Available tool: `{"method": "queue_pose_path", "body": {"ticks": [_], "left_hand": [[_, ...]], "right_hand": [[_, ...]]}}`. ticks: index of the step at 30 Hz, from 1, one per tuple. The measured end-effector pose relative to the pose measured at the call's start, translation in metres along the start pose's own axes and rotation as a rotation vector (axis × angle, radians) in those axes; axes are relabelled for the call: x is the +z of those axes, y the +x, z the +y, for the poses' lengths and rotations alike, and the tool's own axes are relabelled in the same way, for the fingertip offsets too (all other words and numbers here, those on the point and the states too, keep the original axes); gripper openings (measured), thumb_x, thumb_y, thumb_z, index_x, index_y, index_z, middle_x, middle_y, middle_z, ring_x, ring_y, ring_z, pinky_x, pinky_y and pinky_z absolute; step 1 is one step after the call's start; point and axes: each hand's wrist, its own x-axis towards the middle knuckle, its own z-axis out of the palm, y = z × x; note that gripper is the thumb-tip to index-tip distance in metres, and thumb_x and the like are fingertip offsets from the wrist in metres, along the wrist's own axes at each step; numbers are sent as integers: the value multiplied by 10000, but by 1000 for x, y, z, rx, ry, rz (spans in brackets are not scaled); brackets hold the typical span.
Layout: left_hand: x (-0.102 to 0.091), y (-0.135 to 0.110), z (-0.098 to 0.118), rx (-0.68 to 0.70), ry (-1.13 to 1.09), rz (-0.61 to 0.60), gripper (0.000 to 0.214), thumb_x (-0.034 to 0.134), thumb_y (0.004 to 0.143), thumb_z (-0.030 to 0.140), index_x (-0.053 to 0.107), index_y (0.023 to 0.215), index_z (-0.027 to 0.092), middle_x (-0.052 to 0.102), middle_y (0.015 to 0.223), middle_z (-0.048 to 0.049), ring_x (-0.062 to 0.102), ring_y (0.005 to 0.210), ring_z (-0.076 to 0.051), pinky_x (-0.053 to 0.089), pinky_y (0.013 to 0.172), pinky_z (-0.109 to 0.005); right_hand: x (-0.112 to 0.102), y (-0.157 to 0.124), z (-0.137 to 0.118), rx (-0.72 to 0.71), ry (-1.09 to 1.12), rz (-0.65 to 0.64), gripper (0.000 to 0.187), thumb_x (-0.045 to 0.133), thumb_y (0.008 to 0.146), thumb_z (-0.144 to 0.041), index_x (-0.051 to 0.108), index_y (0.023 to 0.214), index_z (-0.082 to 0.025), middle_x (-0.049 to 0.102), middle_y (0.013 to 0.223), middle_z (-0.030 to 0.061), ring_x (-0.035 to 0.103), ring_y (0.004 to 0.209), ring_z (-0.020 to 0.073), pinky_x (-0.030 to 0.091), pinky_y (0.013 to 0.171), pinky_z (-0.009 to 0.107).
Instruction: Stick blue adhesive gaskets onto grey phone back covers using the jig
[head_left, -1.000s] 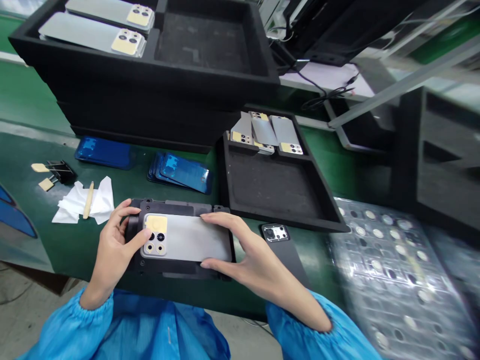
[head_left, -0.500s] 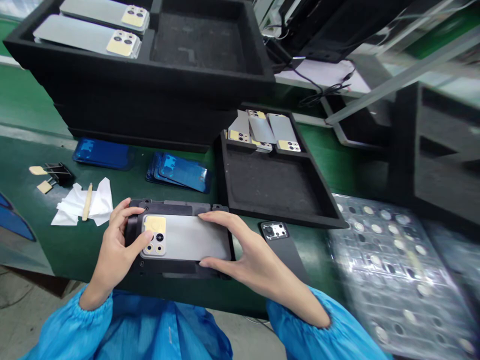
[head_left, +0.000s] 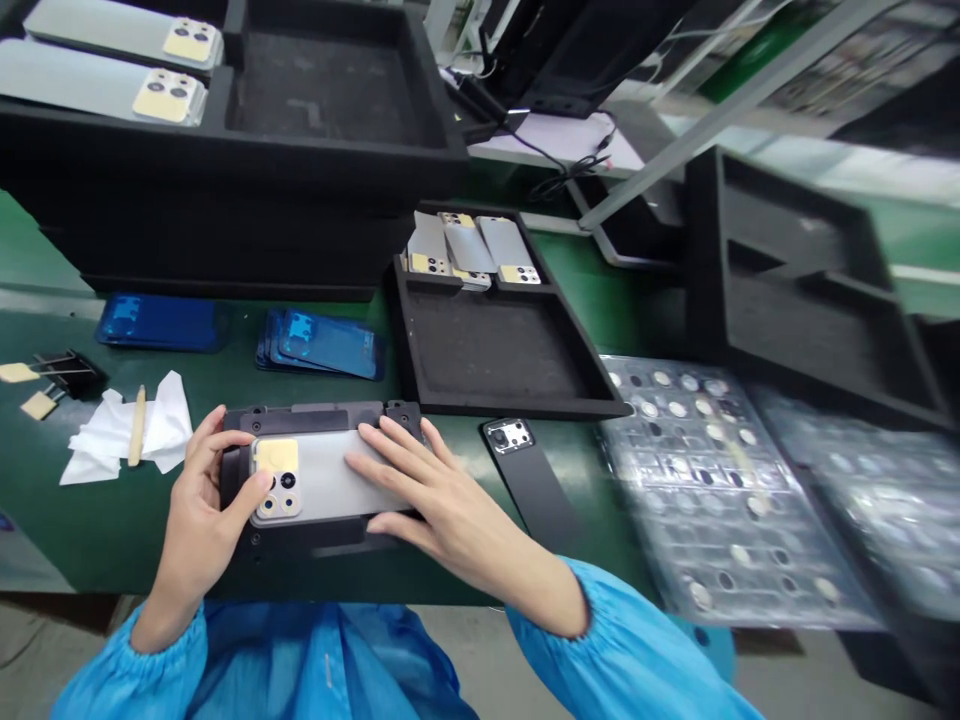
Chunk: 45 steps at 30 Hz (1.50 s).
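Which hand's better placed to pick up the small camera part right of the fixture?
Right, likely: the right hand lies on the back cover, nearest the camera part; the left hand holds the cover's far end.

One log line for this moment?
left hand: gripping phone back cover at camera end | right hand: flat on cover | cover: lying on black fixture

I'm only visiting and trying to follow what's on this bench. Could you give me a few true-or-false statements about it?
1. The left hand and right hand both touch the grey back cover in the black fixture. True.
2. The right hand holds the wooden stick. False: it lies on the white wipe.
3. The blue films lie beyond the fixture. True.
4. The black foam tray has a full near compartment. False: spare covers sit only in its far compartment.
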Motion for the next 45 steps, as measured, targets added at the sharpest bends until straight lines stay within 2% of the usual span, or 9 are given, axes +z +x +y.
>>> {"method": "queue_pose_path", "body": {"ticks": [5,8,11,16,21,26,30,36,45], "left_hand": [[-1,2,-1,-2,0,0,357,819,741,439,670,1010,258,382,1619,-85,429,1455,-328,397,1158,-418],[-2,4,-3,0,-3,4,379,824,737,422,679,1048,262,372,1630,-74,421,1464,-315,408,1159,-399],[-4,6,-5,6,8,-4,391,827,735,400,683,1074,269,374,1632,-58,420,1468,-310,425,1152,-394],[-3,6,-6,54,43,-7,374,809,768,382,688,1108,285,387,1623,-47,395,1487,-287,384,1188,-393],[-1,2,-11,97,77,-15,347,780,801,384,701,1123,281,377,1624,-59,385,1490,-309,340,1217,-457],[0,1,-12,109,71,-12,347,772,812,380,696,1137,285,371,1626,-64,388,1488,-302,335,1214,-462],[0,1,-10,107,83,-12,349,772,810,379,692,1135,281,384,1617,-75,360,1504,-293,309,1224,-459],[-1,1,-11,83,57,-12,368,781,793,397,688,1129,280,367,1626,-76,376,1493,-313,308,1223,-485],[-2,7,-9,20,-14,3,454,826,716,429,681,1106,245,341,1642,-100,396,1480,-350,384,1187,-461]], "right_hand": [[17,-15,-8,16,-193,183,620,573,937,-617,586,1420,-228,442,1593,169,269,1526,454,115,1156,824],[23,-20,-11,142,-352,431,508,523,987,-563,659,1307,-192,489,1559,193,225,1544,444,67,1159,814],[25,-12,-15,261,-446,532,518,422,1029,-552,672,1255,-159,485,1555,223,309,1521,426,109,1173,770],[30,-3,-27,310,-513,506,728,213,1039,-619,645,1272,-82,482,1547,246,381,1493,398,64,1213,690],[46,-38,-43,256,-504,448,837,149,1012,-677,475,1479,-63,489,1550,232,55,1591,352,-8,1213,670],[53,-37,-65,152,-448,420,863,188,985,-724,570,1411,-77,526,1528,213,-56,1591,332,-74,1222,649],[57,-10,-87,43,-398,402,805,279,994,-708,627,1348,-73,571,1502,159,27,1598,326,-135,1228,619],[53,28,-83,114,-419,421,710,383,993,-669,630,1334,-97,504,1553,177,313,1527,357,-170,1223,583],[31,12,-36,320,-261,453,459,414,1042,-515,659,1328,-254,414,1613,171,298,1516,460,164,1099,846]]}}
